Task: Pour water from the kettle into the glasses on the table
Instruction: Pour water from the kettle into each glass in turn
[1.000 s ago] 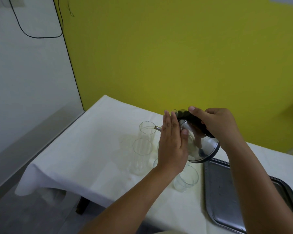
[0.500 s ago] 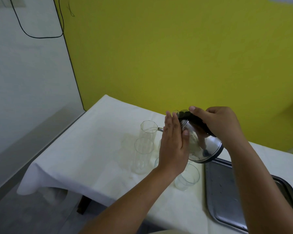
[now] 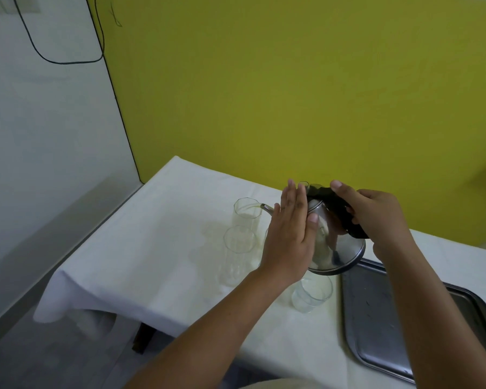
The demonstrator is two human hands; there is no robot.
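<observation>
Kettle is up off the table and tipped hard to the left, so the shiny base faces near-right and the thin spout sits right at the rim of the far tall glass. There looks to be a thin stream going in, though it's faint enough that I wouldn't swear to it.

Only one view here, the head camera looking down, so that's all I'm going on.

Right hand is clamped around the black handle, thumb lying along the top, doing the lifting and tilting. Left hand isn't gripping anything: fingers straight and pressed together, flat palm against the left side of the kettle body. My guess is it's there to steady the pour and keep that skinny spout aimed at a narrow glass mouth. So the kettle ends up sandwiched between the two hands, handle side right, spout poking out past the left fingertips.

Second tall glass stands just nearer than the first, and a short glass sits near, almost under the kettle's base. Both look empty to me, so I'd say the job's at the first glass. Metal tray lies on the right of the white tablecloth, beside the short glass.
</observation>
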